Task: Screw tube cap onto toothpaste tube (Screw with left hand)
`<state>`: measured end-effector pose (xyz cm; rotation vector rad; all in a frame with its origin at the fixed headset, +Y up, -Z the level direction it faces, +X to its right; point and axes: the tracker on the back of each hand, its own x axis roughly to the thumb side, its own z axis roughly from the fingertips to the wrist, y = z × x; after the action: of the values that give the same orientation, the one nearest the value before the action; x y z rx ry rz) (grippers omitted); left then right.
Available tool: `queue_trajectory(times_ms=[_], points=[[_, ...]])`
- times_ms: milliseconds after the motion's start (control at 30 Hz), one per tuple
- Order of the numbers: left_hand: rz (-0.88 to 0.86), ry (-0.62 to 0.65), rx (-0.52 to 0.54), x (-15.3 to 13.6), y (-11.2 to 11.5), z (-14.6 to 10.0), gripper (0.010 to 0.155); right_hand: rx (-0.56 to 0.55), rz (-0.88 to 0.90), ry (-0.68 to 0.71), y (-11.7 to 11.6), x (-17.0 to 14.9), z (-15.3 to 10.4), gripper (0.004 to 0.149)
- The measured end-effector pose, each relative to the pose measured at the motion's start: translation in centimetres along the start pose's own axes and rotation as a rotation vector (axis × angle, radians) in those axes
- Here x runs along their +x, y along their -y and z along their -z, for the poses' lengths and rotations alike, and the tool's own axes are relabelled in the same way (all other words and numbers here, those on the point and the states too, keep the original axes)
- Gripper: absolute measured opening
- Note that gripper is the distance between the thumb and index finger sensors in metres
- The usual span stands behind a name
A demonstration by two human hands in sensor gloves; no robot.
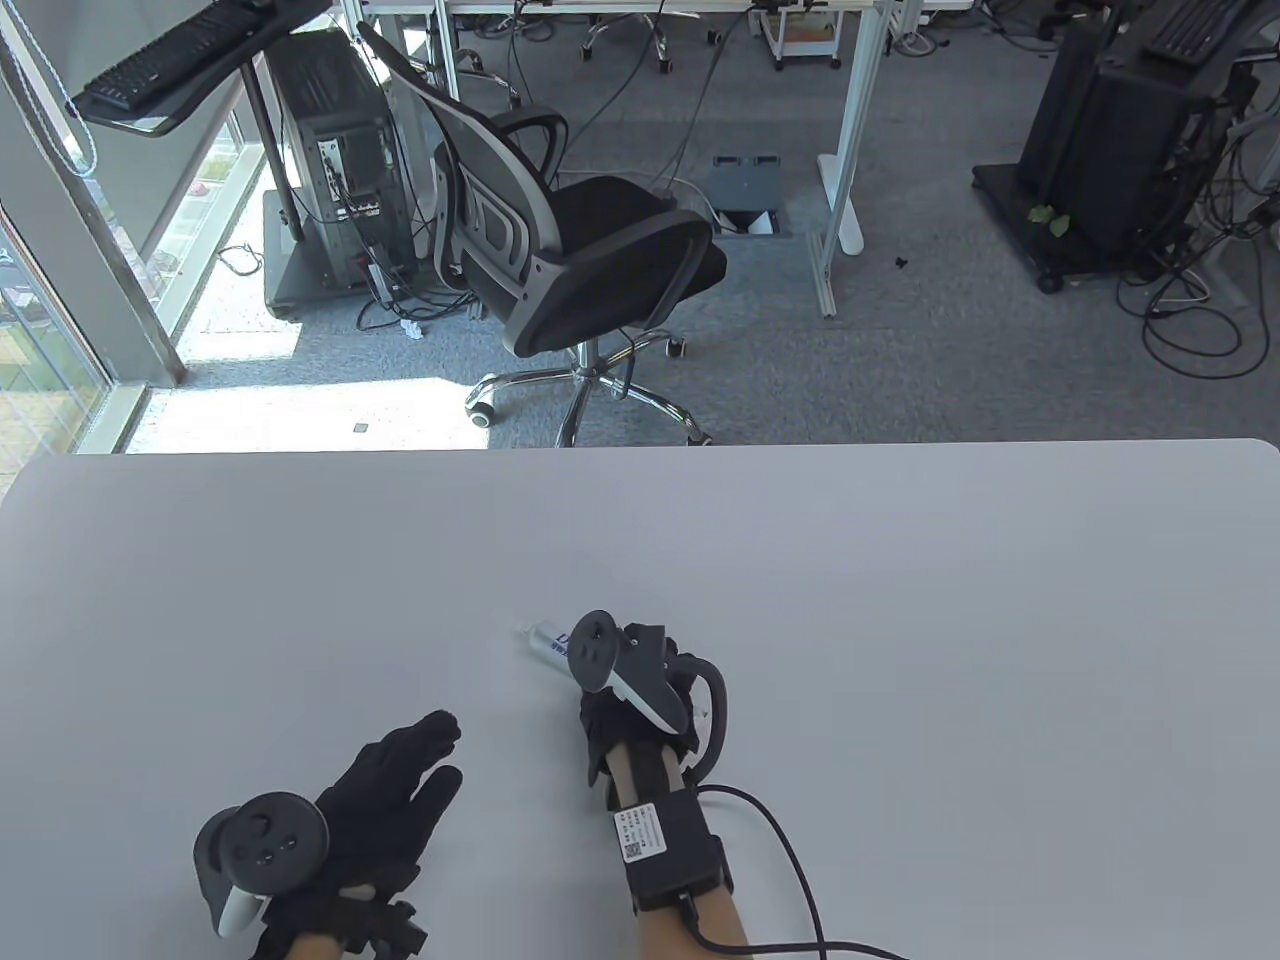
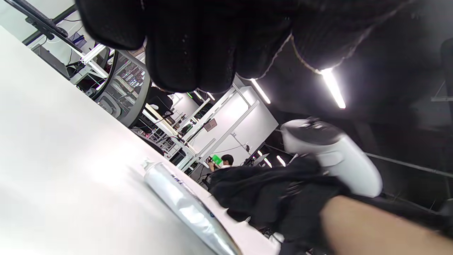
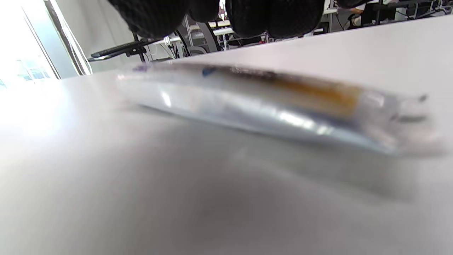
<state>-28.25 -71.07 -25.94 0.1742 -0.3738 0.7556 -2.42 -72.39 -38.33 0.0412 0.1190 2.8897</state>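
A silver toothpaste tube (image 1: 547,642) lies flat on the white table (image 1: 900,600), its nozzle end pointing up-left. My right hand (image 1: 603,712) hovers over the tube's rear part, with the tracker hiding the fingers. In the right wrist view the fingertips (image 3: 272,17) hang just above the lying tube (image 3: 254,106) without gripping it. My left hand (image 1: 432,762) lies flat and empty on the table, left of the tube, fingers stretched toward it. The left wrist view shows the tube (image 2: 184,202), its bare-looking nozzle (image 2: 147,164) and my right hand (image 2: 265,198). No cap shows in any view.
The right wrist's cable (image 1: 790,860) trails across the table at the bottom. An office chair (image 1: 580,260) stands beyond the table's far edge.
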Motion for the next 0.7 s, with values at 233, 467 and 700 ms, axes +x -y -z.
queue_trajectory(times_ms=[233, 467, 700], points=[[0.209, -0.008, -0.084, 0.1, 1.4, 0.6, 0.068, -0.104, 0.133, 0.111, 4.3, -4.2, -8.5, 0.064], [0.561, -0.162, -0.192, -1.9, 2.5, 0.9, 0.088, -0.158, 0.126, 0.139, 1.1, -9.0, -11.8, 0.072], [0.55, -0.24, -0.24, -3.1, 3.2, 1.0, 0.088, -0.081, 0.157, 0.123, -1.5, -10.9, -11.2, 0.074]])
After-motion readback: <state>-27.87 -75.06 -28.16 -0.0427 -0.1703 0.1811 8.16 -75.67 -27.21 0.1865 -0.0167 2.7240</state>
